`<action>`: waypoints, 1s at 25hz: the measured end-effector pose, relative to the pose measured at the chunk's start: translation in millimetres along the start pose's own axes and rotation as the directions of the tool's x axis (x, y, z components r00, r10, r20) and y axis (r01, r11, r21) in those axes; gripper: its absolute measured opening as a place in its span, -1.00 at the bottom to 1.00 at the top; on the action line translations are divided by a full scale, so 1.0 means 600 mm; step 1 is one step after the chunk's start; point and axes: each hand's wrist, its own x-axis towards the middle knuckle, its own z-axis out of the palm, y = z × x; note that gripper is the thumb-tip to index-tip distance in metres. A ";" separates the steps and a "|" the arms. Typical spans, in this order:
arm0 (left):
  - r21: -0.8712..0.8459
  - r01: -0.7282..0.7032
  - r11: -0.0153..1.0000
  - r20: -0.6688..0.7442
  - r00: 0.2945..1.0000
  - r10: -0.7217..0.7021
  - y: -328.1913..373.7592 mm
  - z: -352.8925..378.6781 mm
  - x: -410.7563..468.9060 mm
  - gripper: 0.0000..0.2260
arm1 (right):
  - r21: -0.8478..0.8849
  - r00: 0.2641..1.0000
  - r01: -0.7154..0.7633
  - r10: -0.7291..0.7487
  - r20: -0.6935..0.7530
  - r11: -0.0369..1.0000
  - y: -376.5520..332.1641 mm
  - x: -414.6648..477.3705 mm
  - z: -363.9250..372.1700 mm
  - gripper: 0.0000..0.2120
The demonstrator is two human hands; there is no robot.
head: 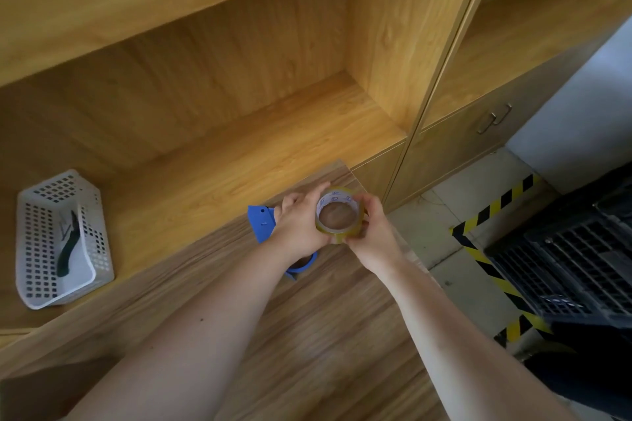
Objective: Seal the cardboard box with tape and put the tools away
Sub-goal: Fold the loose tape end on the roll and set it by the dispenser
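1. Near the far right corner of the table (307, 335), both hands are clamped on one tape roll (338, 215); the roll is held above the surface, its open core facing the camera.
2. The left hand (301, 225) grips the roll's left side; the right hand (371, 229) wraps the right side, fingers curled over the rim.
3. A blue tape dispenser (261, 224) sits under the left hand and wrist. Whether the left hand also touches it cannot be determined.
4. Handling, tape roll: judged light and rigid at the cardboard core. The outer film is smooth and likely slippery, and its adhesive edge may cling to skin. Hold it by the rim or through the core, not by the loose end.
5. Handling, dispenser: judged light, hard plastic. Its cutting edge is probably sharp, so take it by the handle.
6. Count: one tape roll, one dispenser, one white perforated basket (37, 249) on the shelf (205, 181) beyond the table's far left edge, and one dark-handled tool (68, 249) inside that basket.
7. No cardboard box is visible; a dark plastic crate (564, 267) stands on the floor to the right.
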 end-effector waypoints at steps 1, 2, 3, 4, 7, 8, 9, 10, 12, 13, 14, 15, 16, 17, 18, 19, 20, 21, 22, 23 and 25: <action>0.011 0.003 1.000 0.004 1.000 -0.003 -0.001 0.001 0.000 -0.09 | -0.008 1.000 0.000 0.000 0.001 1.000 0.001 0.000 0.001 -0.35; 0.022 0.001 1.000 0.009 1.000 -0.002 -0.004 0.003 0.002 -0.08 | -0.021 1.000 -0.002 0.002 0.003 1.000 0.002 0.000 0.002 -0.34; 0.034 -0.012 0.999 0.013 1.000 0.011 -0.006 0.003 0.003 -0.08 | -0.040 1.000 -0.007 0.007 0.004 0.999 0.004 0.000 0.004 -0.34; 0.045 -0.030 0.999 0.016 0.999 0.030 -0.007 0.004 0.004 -0.08 | -0.057 1.000 -0.006 0.007 0.005 0.998 0.007 0.001 0.005 -0.33; 0.103 -0.089 0.991 -0.005 0.996 0.090 -0.005 0.001 0.005 -0.15 | -0.105 0.999 0.036 -0.038 -0.020 0.994 0.008 0.001 0.006 -0.34; 0.112 -0.101 0.989 -0.020 0.994 0.104 -0.006 -0.001 0.004 -0.18 | -0.131 0.998 0.053 -0.059 -0.038 0.990 0.008 0.001 0.005 -0.35; 0.107 -0.108 0.988 -0.035 0.993 0.112 -0.006 -0.004 0.002 -0.21 | -0.170 0.996 0.060 -0.071 -0.060 0.984 0.006 -0.002 0.002 -0.35; 0.089 -0.112 0.990 -0.044 0.992 0.116 -0.008 -0.006 0.000 -0.23 | -0.203 0.994 0.054 -0.071 -0.077 0.978 0.002 -0.006 0.000 -0.36; 0.053 -0.124 0.991 -0.061 0.990 0.127 -0.011 -0.010 -0.007 -0.27 | -0.206 0.994 0.026 -0.046 -0.095 0.978 -0.003 -0.013 -0.004 -0.37; 0.040 -0.138 0.990 -0.071 0.988 0.140 -0.012 -0.012 -0.011 -0.29 | -0.200 0.994 0.032 -0.052 -0.099 0.979 -0.005 -0.016 -0.005 -0.38; 0.029 -0.152 0.988 -0.079 0.985 0.154 -0.014 -0.014 -0.015 -0.31 | -0.206 0.993 0.049 -0.070 -0.098 0.977 -0.008 -0.020 -0.006 -0.40; 0.022 -0.164 0.986 -0.090 0.982 0.165 -0.016 -0.017 -0.021 -0.32 | -0.231 0.991 0.075 -0.098 -0.088 0.970 -0.013 -0.025 -0.006 -0.43; 0.014 -0.172 0.985 -0.104 0.979 0.173 -0.018 -0.020 -0.027 -0.34 | -0.266 0.989 0.101 -0.126 -0.077 0.959 -0.018 -0.029 -0.006 -0.45; 0.005 -0.179 0.984 -0.118 0.977 0.179 -0.022 -0.023 -0.033 -0.36 | -0.302 0.987 0.118 -0.144 -0.064 0.946 -0.022 -0.033 -0.007 -0.48; -0.005 -0.187 0.982 -0.131 0.974 0.185 -0.025 -0.027 -0.041 -0.38 | -0.332 0.987 0.126 -0.152 -0.054 0.935 -0.025 -0.039 -0.007 -0.49; -0.012 -0.192 0.981 -0.137 0.972 0.189 -0.029 -0.030 -0.049 -0.40 | -0.348 0.987 0.129 -0.155 -0.049 0.928 -0.028 -0.044 -0.006 -0.50; -0.016 -0.190 0.982 -0.134 0.973 0.186 -0.031 -0.033 -0.061 -0.42 | -0.355 0.987 0.127 -0.153 -0.045 0.926 -0.031 -0.051 -0.005 -0.51; -0.013 -0.182 0.983 -0.126 0.976 0.179 -0.033 -0.038 -0.073 -0.43 | -0.348 0.986 0.133 -0.158 -0.047 0.928 -0.035 -0.057 -0.003 -0.51; -0.008 -0.172 0.985 -0.115 0.979 0.170 -0.035 -0.041 -0.085 -0.45 | -0.338 0.985 0.138 -0.164 -0.050 0.931 -0.037 -0.063 -0.001 -0.52; -0.008 -0.161 0.987 -0.106 0.981 0.159 -0.037 -0.045 -0.098 -0.47 | -0.323 0.985 0.141 -0.165 -0.047 0.936 -0.042 -0.071 -0.001 -0.54; -0.040 -0.138 0.990 -0.100 0.986 0.133 -0.046 -0.051 -0.124 -0.48 | -0.291 0.988 0.139 -0.154 -0.030 0.947 -0.059 -0.093 0.003 -0.60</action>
